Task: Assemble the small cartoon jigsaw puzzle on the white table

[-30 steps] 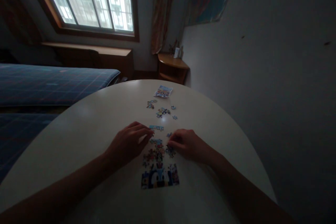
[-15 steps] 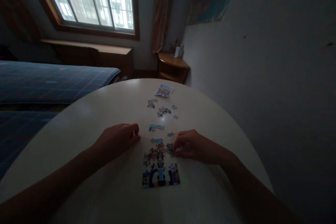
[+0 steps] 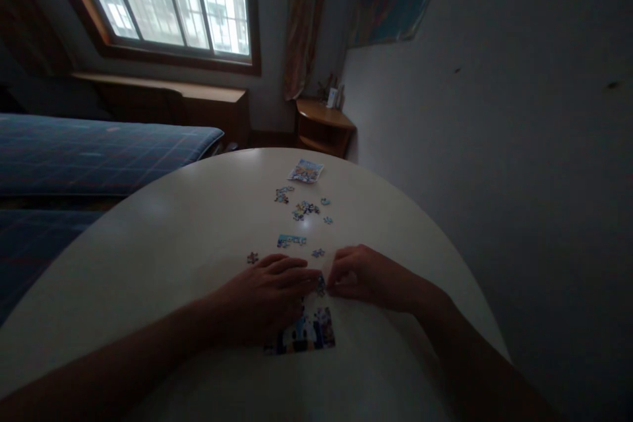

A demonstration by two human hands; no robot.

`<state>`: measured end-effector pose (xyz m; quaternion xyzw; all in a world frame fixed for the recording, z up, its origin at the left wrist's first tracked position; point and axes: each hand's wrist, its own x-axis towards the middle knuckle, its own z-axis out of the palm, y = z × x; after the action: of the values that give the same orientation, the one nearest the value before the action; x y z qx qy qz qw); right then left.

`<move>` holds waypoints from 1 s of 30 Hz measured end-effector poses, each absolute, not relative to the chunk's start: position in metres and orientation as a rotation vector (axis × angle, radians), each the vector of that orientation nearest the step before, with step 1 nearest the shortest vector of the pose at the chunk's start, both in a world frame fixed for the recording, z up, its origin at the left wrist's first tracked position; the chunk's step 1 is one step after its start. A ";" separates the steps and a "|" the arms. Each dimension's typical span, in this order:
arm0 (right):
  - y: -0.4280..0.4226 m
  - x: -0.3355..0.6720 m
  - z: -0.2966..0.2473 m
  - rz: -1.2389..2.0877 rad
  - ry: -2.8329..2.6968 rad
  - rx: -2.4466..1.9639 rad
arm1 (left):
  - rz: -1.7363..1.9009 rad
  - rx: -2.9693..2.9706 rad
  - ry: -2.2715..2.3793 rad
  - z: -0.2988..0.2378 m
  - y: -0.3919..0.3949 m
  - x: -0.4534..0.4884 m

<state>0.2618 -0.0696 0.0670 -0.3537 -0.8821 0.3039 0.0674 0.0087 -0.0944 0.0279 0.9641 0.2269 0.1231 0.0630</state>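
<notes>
A partly built colourful jigsaw [image 3: 309, 333] lies on the round white table [image 3: 173, 244] close to me. My left hand [image 3: 267, 293] lies flat on its upper part, fingers stretched toward the right. My right hand [image 3: 363, 273] rests at the jigsaw's right edge with fingers curled in a pinch on a small piece I can barely make out. The fingertips of both hands nearly meet. A joined blue strip of pieces [image 3: 291, 240] and single loose pieces [image 3: 252, 256] lie just beyond the hands.
Farther out lie a cluster of loose pieces [image 3: 304, 209] and a small picture card [image 3: 305, 171]. A bed with a blue checked cover [image 3: 93, 151] stands left, a wooden corner shelf [image 3: 324, 126] behind the table, a wall close on the right.
My left hand slid right from the bare table onto the jigsaw, leaving a single piece where it had been. My right hand has hardly moved.
</notes>
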 end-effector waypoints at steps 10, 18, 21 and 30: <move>-0.077 0.255 0.075 0.742 -2.804 -1.050 | 0.363 2.857 0.614 0.024 -0.091 0.005; -0.084 0.253 0.076 0.729 -2.808 -1.070 | 0.324 2.863 0.628 0.025 -0.092 0.005; -0.085 0.252 0.078 0.724 -2.818 -1.097 | 0.319 2.865 0.626 0.023 -0.091 0.005; -0.083 0.251 0.079 0.665 -2.816 -1.182 | 0.343 2.857 0.635 0.024 -0.092 0.005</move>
<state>0.2513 -0.0831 0.0785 -0.3781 -0.9009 0.2128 0.0081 0.0052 -0.0917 0.0239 0.9649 0.2146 0.1160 0.0971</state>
